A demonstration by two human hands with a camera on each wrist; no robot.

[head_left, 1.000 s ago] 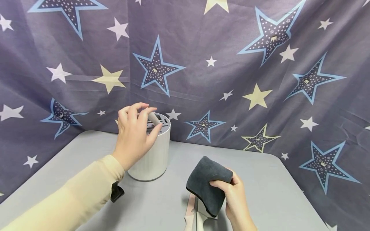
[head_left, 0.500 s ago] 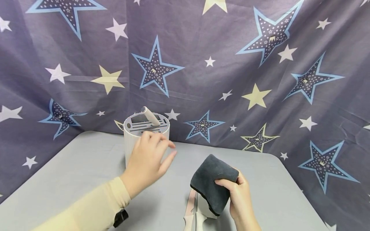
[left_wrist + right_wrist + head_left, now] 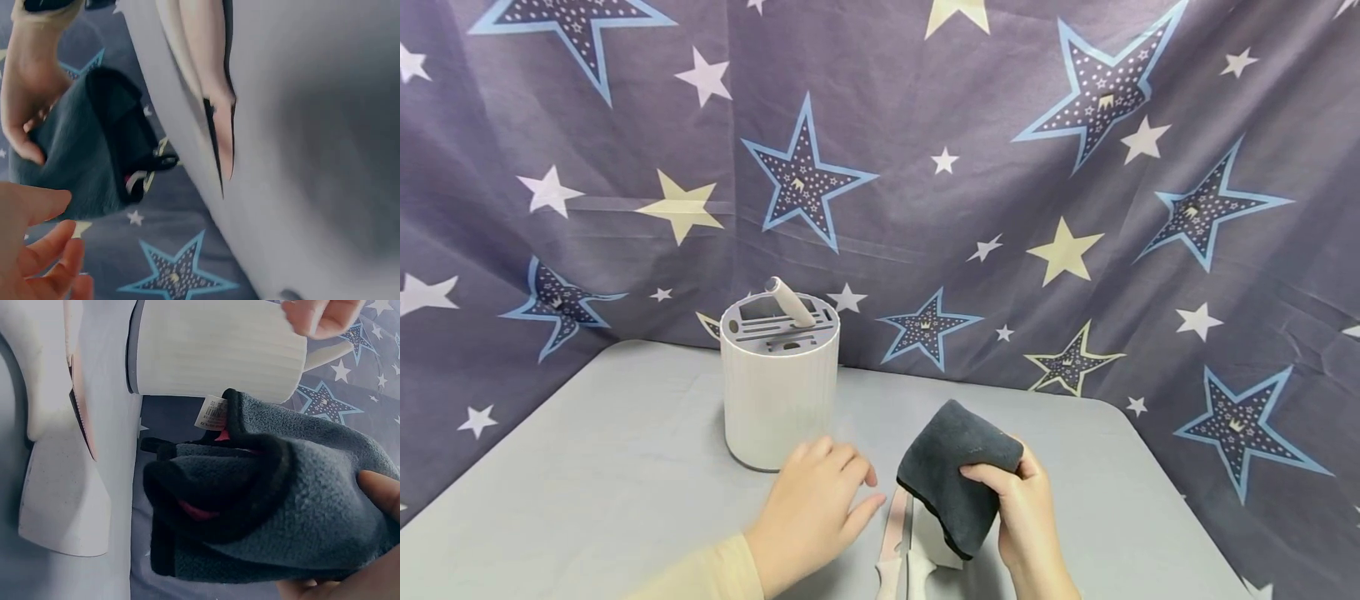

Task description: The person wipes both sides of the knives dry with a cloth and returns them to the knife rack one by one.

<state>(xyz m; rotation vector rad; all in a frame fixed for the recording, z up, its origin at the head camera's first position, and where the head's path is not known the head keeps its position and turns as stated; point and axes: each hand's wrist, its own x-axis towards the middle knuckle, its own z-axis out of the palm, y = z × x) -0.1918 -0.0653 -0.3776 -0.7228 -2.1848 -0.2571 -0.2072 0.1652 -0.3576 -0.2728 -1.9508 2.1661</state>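
Note:
My right hand (image 3: 1028, 521) pinches a folded dark grey cloth (image 3: 958, 471), thumb on top; its black-bound edges and a white tag (image 3: 212, 414) show in the right wrist view. Below the cloth lie a knife with a pinkish blade (image 3: 896, 521) and a white-handled tool with a broad pale blade (image 3: 65, 500), partly hidden by the cloth in the head view. My left hand (image 3: 820, 508) holds nothing, fingers loosely bent, just left of the knife. Behind it stands a white round knife block (image 3: 778, 408) with one pale handle (image 3: 792, 302) leaning out of its slotted top.
The grey table (image 3: 647, 433) runs back to a star-patterned curtain (image 3: 910, 233) that hangs behind and along both sides. Its rounded far right corner lies beyond my right hand.
My left hand has let go of the pale handle in the knife block and come down towards me, beside the knife. The right hand with the cloth has shifted slightly right.

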